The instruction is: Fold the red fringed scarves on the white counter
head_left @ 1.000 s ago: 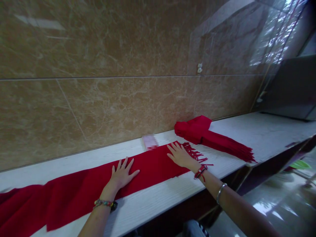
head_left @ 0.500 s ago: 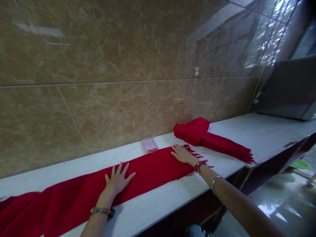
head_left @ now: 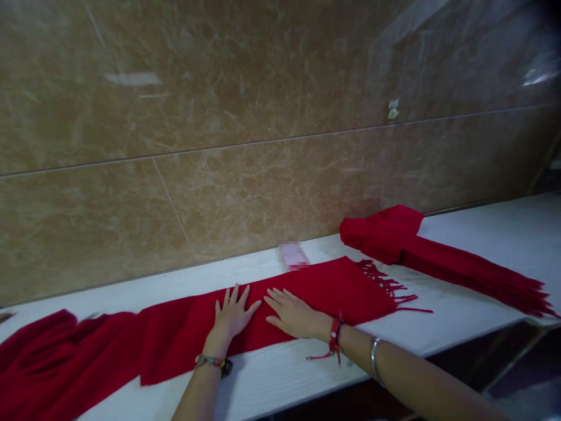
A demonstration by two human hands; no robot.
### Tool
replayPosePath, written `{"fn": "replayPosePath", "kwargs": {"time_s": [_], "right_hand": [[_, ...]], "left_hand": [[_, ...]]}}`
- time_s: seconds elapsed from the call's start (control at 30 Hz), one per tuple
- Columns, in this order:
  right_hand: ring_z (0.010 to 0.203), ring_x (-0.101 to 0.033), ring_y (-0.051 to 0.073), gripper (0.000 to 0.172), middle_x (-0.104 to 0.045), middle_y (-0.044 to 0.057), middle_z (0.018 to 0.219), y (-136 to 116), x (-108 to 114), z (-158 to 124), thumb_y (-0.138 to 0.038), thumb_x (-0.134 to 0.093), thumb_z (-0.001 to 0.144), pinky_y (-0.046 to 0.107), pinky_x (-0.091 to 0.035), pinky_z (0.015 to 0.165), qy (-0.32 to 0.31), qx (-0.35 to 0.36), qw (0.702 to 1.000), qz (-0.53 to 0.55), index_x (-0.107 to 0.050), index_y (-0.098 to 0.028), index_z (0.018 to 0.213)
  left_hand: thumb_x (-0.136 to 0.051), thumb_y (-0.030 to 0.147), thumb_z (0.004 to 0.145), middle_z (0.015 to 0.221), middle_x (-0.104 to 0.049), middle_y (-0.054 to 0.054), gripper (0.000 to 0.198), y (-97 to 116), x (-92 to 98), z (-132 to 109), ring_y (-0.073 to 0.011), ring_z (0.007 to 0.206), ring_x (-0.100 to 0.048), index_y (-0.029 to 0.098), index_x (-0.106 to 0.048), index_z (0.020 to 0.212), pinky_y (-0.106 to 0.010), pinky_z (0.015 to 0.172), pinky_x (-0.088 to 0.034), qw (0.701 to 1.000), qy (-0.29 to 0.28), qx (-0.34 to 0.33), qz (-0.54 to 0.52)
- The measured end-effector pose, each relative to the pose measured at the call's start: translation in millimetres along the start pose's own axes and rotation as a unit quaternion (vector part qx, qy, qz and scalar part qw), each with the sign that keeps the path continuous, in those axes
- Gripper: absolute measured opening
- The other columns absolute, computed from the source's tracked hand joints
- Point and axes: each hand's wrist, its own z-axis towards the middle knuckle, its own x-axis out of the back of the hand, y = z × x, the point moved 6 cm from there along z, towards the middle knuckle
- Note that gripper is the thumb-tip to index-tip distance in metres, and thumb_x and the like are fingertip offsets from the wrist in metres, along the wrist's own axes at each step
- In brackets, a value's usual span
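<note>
Lying spread – both hands (head_left: 232, 318) (head_left: 295, 316) on a red scarf (head_left: 342, 286); white counter (head_left: 272, 374) beneath, brown marbled wall (head_left: 245, 199) behind.

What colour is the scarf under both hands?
The scarf is plain red; the head view shows it best.

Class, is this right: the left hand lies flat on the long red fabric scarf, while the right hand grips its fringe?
No: the head view shows the right hand, like the left hand, flat on the scarf, not gripping its fringe.

Left fingers (head_left: 234, 296), right fingers (head_left: 277, 300) outstretched, flat
</note>
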Motion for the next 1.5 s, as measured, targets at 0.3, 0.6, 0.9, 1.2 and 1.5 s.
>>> {"fn": "replayPosePath", "kwargs": {"time_s": [0.3, 0.6, 0.9, 1.2, 1.5], "right_hand": [[0.127, -0.024, 0.021, 0.050, -0.033, 0.011, 0.136, 2.6, -2.2, -5.3, -0.039, -0.028, 0.088, 0.038, -0.020, 0.103, 0.015, -0.018, 1.000, -0.004, -0.036, -0.012, 0.130], [0.126, -0.025, 0.020, 0.049, -0.033, 0.010, 0.136, 5.9, -5.1, -5.6, -0.038, -0.031, 0.087, 0.036, -0.019, 0.103, 0.006, -0.031, 0.999, 0.000, -0.038, -0.013, 0.129], [0.126, -0.027, 0.021, 0.050, -0.035, 0.011, 0.135, 5.8, -6.4, -4.6, -0.036, -0.032, 0.086, 0.038, -0.020, 0.103, 0.002, -0.030, 0.999, 0.015, -0.040, -0.011, 0.128], [0.125, -0.028, 0.021, 0.049, -0.037, 0.011, 0.134, 7.7, -9.4, -3.4, -0.036, -0.034, 0.085, 0.037, -0.021, 0.103, -0.004, -0.036, 0.999, 0.012, -0.041, -0.012, 0.127], [0.122, -0.033, 0.022, 0.047, -0.040, 0.012, 0.132, 5.8, -7.7, -2.7, -0.035, -0.037, 0.084, 0.038, -0.025, 0.101, 0.018, -0.036, 0.999, 0.015, -0.045, -0.012, 0.125]], "left_hand": [[-0.017, 0.067, 0.077, 0.144, -0.006, -0.008, 0.071, -0.3, -2.2, 0.1, -0.0324, 0.130, -0.006, 0.027, -0.016, 0.136, -0.057, 0.098, -0.015, 1.000, -0.012, 0.006, 0.000], [-0.020, 0.061, 0.081, 0.144, -0.014, -0.007, 0.064, -53.8, 1.0, -11.2, -0.0296, 0.130, -0.013, 0.028, -0.020, 0.135, -0.053, 0.099, -0.018, 0.999, 0.023, 0.042, 0.021], [-0.024, 0.047, 0.087, 0.141, -0.024, -0.009, 0.053, -120.9, 19.6, -40.1, -0.0229, 0.130, -0.018, 0.021, -0.033, 0.131, -0.039, 0.101, -0.023, 0.991, 0.046, 0.015, 0.128], [-0.047, 0.028, 0.076, 0.123, -0.050, -0.008, 0.043, -138.3, 59.6, 1.3, -0.0248, 0.114, -0.043, 0.021, -0.048, 0.118, -0.040, 0.095, -0.031, 0.996, -0.034, 0.008, 0.083], [-0.059, 0.030, 0.064, 0.103, -0.062, 0.001, 0.041, -144.6, 68.5, 25.0, -0.0162, 0.089, -0.056, 0.023, -0.058, 0.104, -0.023, 0.077, -0.041, 0.986, -0.140, -0.084, 0.023]]}}
